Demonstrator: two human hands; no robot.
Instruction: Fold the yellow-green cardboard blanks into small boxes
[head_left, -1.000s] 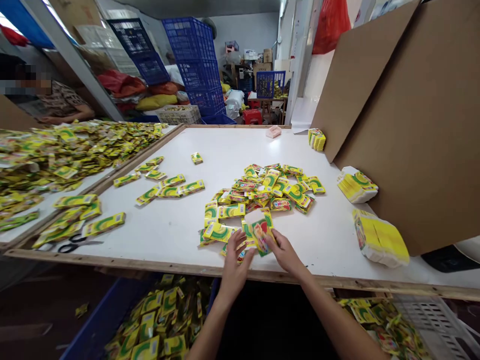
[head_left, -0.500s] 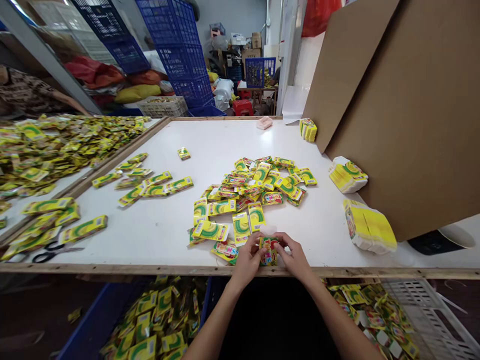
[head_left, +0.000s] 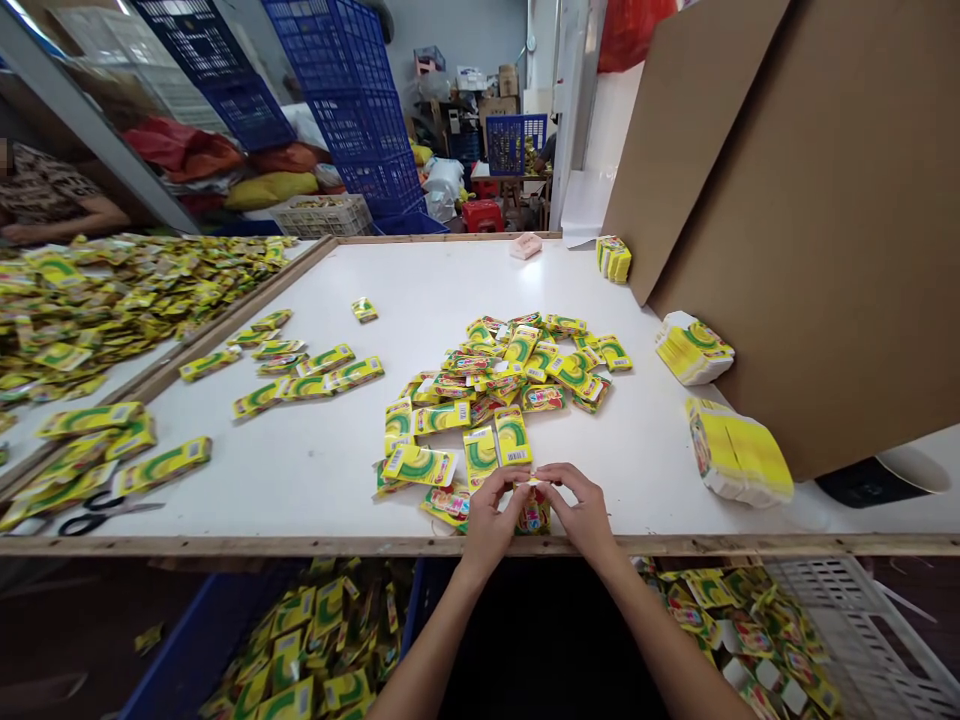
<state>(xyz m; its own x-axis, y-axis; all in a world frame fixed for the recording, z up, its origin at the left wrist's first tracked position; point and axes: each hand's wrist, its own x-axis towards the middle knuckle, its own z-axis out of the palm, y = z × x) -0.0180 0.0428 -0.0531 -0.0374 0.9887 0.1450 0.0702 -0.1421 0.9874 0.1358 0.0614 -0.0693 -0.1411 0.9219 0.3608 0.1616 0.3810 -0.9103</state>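
Note:
A small yellow and green printed carton stands at the table's near edge between my two hands. My left hand pinches its top left side with thumb and fingers. At the top right, my right hand does the same, and both thumbs meet near the carton's upper end. My fingers partly hide that end. Just beyond lies a heap of similar small cartons, some with white end flaps showing. One carton rests right beside my left hand.
Flat carton stacks lean by brown cardboard on the right, near a black cup. Scissors lie at left. A wooden strip divides off another pile. Below the edge sit a blue crate and a white crate.
My fingers and thumbs have closed in over the top of the carton, covering its upper end. The person at far left has drawn an arm back from the pile.

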